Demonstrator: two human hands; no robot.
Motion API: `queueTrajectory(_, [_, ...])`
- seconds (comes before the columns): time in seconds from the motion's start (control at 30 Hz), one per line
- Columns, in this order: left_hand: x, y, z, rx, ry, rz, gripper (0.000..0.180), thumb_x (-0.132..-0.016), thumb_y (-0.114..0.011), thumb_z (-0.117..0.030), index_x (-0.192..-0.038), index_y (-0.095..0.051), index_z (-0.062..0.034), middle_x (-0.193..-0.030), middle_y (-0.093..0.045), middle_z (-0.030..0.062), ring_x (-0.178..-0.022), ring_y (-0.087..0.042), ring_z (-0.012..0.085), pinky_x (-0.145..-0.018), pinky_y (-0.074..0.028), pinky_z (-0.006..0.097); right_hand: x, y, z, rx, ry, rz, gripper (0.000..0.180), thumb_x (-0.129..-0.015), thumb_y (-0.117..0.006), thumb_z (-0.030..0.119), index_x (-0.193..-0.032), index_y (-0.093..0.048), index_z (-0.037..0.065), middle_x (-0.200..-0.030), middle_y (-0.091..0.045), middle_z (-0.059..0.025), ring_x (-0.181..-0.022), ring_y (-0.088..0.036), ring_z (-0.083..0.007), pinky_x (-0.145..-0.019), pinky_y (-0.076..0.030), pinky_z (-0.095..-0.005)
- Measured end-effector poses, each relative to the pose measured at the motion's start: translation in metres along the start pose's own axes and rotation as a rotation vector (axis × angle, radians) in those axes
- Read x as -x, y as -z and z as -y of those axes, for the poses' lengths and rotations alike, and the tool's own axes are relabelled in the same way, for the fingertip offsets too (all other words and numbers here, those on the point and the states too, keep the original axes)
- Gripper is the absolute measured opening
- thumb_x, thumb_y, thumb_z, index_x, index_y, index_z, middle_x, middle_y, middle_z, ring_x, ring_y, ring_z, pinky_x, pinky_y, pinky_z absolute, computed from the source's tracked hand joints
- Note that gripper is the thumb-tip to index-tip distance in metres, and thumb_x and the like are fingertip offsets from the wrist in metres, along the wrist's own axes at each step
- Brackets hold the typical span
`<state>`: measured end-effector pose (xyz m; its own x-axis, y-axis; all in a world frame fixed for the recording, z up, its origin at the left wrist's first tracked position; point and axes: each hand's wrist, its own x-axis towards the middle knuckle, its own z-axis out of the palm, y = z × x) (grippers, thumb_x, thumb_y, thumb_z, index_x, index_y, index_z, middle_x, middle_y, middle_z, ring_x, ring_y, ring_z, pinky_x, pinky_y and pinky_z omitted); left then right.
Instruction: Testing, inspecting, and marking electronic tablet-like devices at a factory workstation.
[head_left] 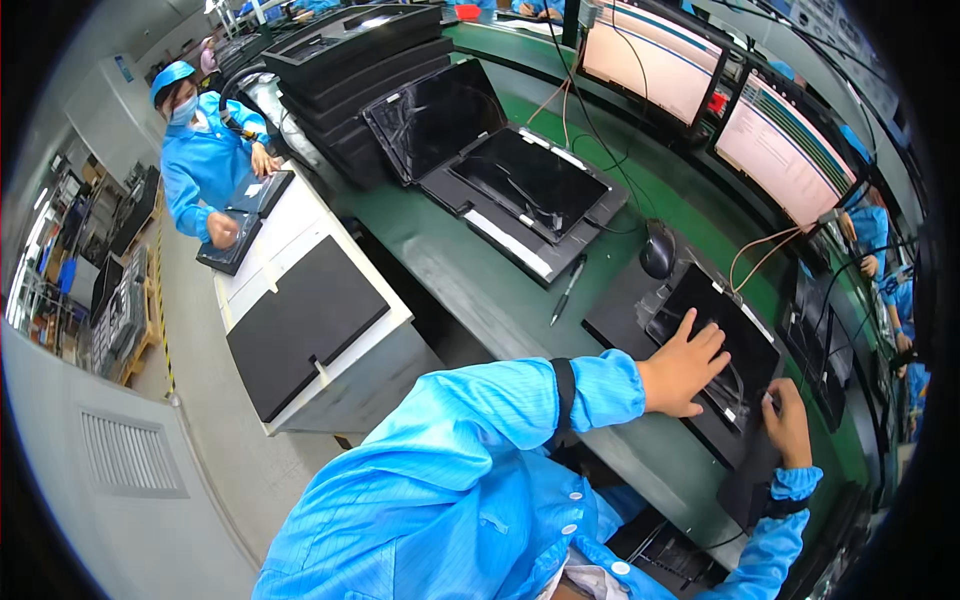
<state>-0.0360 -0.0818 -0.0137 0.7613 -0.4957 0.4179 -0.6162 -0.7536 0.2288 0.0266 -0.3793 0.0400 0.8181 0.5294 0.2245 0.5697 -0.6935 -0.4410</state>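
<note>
left hand flat and open on the laptop; right hand gripping its near edge. second laptop open beside, seemingly untouched.

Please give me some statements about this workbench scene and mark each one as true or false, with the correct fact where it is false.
1. The left hand lies flat on a black laptop. True.
2. The right hand holds the pen. False: the pen lies alone on the green bench, and the right hand rests at the near edge of the black laptop.
3. A dark mouse sits beyond the black laptop. True.
4. Both monitors are switched off. False: both show bright screens.
5. A co-worker in blue stands at the white table to the left. True.
</note>
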Motion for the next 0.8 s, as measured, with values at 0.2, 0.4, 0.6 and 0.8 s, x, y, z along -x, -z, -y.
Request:
queueTrajectory(0.2, [-0.011,0.030,0.006,0.034,-0.108,-0.123,0.062,-0.082,-0.070,-0.016,-0.140,-0.056,0.0007,-0.149,-0.051,0.0260,-0.145,-0.043,0.0415,-0.117,-0.035,0.057,-0.007,0.059,0.057,0.041,-0.165,-0.008,0.014,-0.083,-0.070,0.003,-0.091,-0.058,0.001,-0.072,-0.052,0.0020,-0.067,-0.047,-0.0052,-0.057,-0.037,-0.0247])
queueTrajectory(0.4, [0.117,0.134,0.017,0.840,0.228,-0.758,0.029,-0.085,-0.069,0.010,-0.113,-0.071,0.0023,-0.120,-0.073,0.0169,-0.113,-0.072,0.0278,-0.094,-0.059,0.041,0.009,0.057,0.109,0.300,0.093,-0.401,0.050,-0.093,-0.068,0.018,-0.139,-0.058,0.001,-0.145,-0.054,-0.0170,-0.134,-0.051,-0.0313,-0.114,-0.037,-0.0403])
queueTrajectory(0.6, [0.392,0.217,0.097,1.039,0.981,-1.455,0.031,-0.099,-0.070,-0.009,-0.125,-0.056,-0.0005,-0.109,-0.069,0.0114,-0.090,-0.072,0.0225,-0.078,-0.062,0.038,0.049,-0.013,0.069,0.312,-0.066,-0.325,0.040,-0.097,-0.068,0.010,-0.134,-0.061,0.000,-0.147,-0.053,-0.0189,-0.138,-0.051,-0.0357,-0.116,-0.037,-0.0433])
queueTrajectory(0.8, [0.617,0.172,0.195,0.981,1.280,-1.107,0.047,-0.093,-0.066,0.000,-0.139,-0.057,0.0034,-0.136,-0.063,0.0177,-0.125,-0.061,0.0281,-0.109,-0.048,0.037,0.079,-0.038,0.045,0.289,-0.254,-0.439,0.031,-0.097,-0.068,0.010,-0.126,-0.067,-0.001,-0.138,-0.062,-0.0193,-0.131,-0.057,-0.0358,-0.112,-0.042,-0.0430])
